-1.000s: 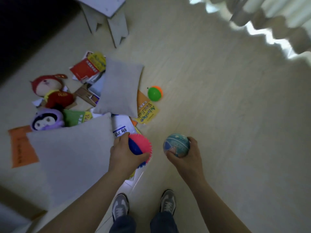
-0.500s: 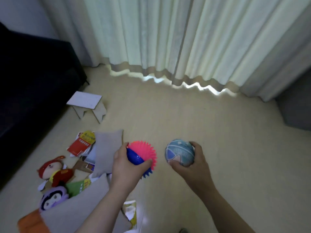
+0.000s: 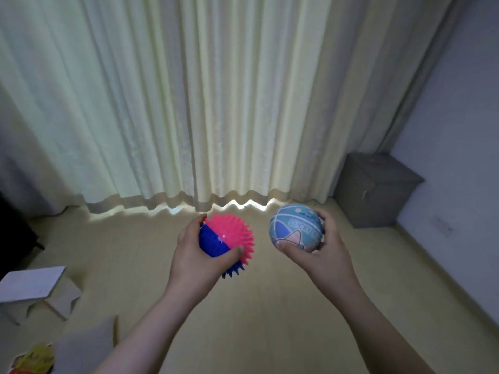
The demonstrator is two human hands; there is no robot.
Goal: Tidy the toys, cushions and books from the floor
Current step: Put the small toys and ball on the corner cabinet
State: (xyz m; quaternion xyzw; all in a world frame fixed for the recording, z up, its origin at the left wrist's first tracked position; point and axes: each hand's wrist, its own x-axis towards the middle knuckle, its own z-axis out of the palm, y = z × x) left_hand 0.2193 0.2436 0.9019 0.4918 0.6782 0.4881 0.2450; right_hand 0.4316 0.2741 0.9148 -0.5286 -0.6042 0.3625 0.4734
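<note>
left hand [image 3: 194, 252]: forearm comes in from bottom left and reaches toward the curtain [image 3: 216, 103]. The palm cups the spiky ball [image 3: 229, 236] from its left and underside.
left fingers [image 3: 203, 217]: curled over the far top of the spiky ball, thumb pressed on its near lower face. Firm grip.
right hand [image 3: 324, 257]: forearm comes in from bottom right, also angled toward the curtain, wrist slightly bent inward.
right fingers [image 3: 322, 220]: wrapped round the right side of the blue printed ball [image 3: 295, 228], thumb across its lower front. Gripping it.
spiky ball: pink and blue halves, held in the air in front of the curtain hem, off the floor [image 3: 270, 306].
blue printed ball: same height, right of the spiky ball and apart from it, also in front of the curtain hem.
grey box [image 3: 375, 190]: on the floor at the curtain's right end.
white stool [image 3: 32, 284]: well short of the curtain, far left.
grey cushion [image 3: 86, 344], yellow book [image 3: 35, 360]: on the floor at bottom left, farthest from the curtain, partly cut off.
</note>
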